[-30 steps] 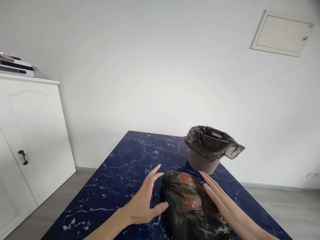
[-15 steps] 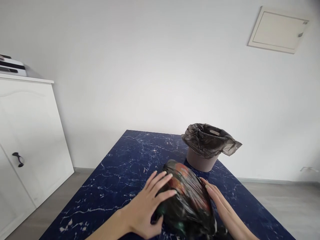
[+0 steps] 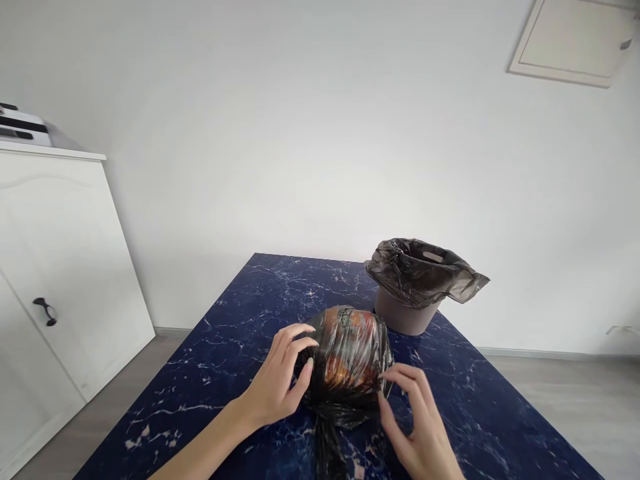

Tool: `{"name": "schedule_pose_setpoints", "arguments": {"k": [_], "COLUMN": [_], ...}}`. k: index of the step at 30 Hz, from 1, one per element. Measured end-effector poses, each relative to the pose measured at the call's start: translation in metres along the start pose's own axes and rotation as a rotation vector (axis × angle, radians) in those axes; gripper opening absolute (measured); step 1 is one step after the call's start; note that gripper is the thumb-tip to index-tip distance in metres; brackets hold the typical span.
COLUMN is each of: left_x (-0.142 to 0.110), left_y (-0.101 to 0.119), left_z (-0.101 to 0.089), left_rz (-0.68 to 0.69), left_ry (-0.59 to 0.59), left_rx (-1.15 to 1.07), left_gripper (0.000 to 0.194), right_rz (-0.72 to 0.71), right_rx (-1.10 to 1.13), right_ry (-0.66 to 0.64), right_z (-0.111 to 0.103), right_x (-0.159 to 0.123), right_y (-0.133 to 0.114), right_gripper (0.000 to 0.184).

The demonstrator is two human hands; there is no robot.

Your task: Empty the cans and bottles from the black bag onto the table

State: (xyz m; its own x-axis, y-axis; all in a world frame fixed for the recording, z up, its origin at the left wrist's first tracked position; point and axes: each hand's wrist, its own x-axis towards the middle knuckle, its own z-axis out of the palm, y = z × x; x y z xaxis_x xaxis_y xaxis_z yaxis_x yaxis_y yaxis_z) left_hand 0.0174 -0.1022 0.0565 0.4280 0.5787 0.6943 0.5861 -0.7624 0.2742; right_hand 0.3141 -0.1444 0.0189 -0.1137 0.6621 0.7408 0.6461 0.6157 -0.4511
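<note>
A full black plastic bag (image 3: 350, 357) lies on the dark blue table, its thin film stretched over contents with red and orange patches. I cannot make out what those contents are. Its twisted loose end (image 3: 329, 450) trails toward the near edge. At the left side of the bag is my left hand (image 3: 277, 377), fingers curved and apart, fingertips at the film. My right hand (image 3: 415, 417) is at the bag's right edge, with thumb and fingers apart and their tips touching or nearly touching the plastic.
A brownish bin (image 3: 405, 313) lined with a dark translucent bag (image 3: 425, 273) stands at the table's back right. The marbled blue table (image 3: 240, 333) reaches the white wall. On the left is a white cabinet (image 3: 65, 233) with a white-and-black device (image 3: 23, 127) on top.
The bag has been turned and set lower on the table, its twisted end now showing toward me. Both hands have shifted to its sides, and my left hand has come off its top.
</note>
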Motion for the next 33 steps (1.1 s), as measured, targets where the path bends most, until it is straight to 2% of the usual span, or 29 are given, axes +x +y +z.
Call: {"name": "schedule_pose_setpoints", "arguments": {"k": [2,4,7,11,17,21,28,33], "left_x": [0.001,0.003,0.006,0.006,0.004,0.002,0.000,0.003], "left_y": [0.002,0.003,-0.001,-0.008,-0.010,-0.009,-0.011,-0.008], "left_z": [0.000,0.000,-0.005,-0.014,-0.017,-0.013,-0.009,-0.010], "left_rz": [0.006,-0.003,0.003,0.081,0.090,0.083,0.044,0.004], "left_ry": [0.027,0.055,0.028,-0.119,-0.253,-0.311,-0.315,-0.283], "left_rx": [0.007,0.013,0.016,0.027,0.042,0.042,0.040,0.013], "left_gripper": [0.028,0.022,0.015,0.014,0.026,0.018,0.016,0.016], "right_rz": [-0.147,-0.201,-0.151,-0.117,-0.154,-0.152,-0.125,-0.034], "right_rx": [-0.009,0.005,0.016,-0.060,-0.120,-0.100,-0.043,0.009], "right_ry": [-0.052,-0.095,-0.186,-0.296,-0.266,-0.267,-0.267,-0.201], "right_z": [0.002,0.008,0.023,0.043,0.056,0.056,0.051,0.049], "right_x": [-0.001,-0.002,-0.004,-0.010,-0.016,-0.016,-0.016,-0.018], "right_y": [-0.012,-0.023,-0.034,-0.037,-0.035,-0.038,-0.039,-0.042], "right_gripper": [0.025,0.024,0.021,0.024,0.011,0.002,0.012,0.014]}}
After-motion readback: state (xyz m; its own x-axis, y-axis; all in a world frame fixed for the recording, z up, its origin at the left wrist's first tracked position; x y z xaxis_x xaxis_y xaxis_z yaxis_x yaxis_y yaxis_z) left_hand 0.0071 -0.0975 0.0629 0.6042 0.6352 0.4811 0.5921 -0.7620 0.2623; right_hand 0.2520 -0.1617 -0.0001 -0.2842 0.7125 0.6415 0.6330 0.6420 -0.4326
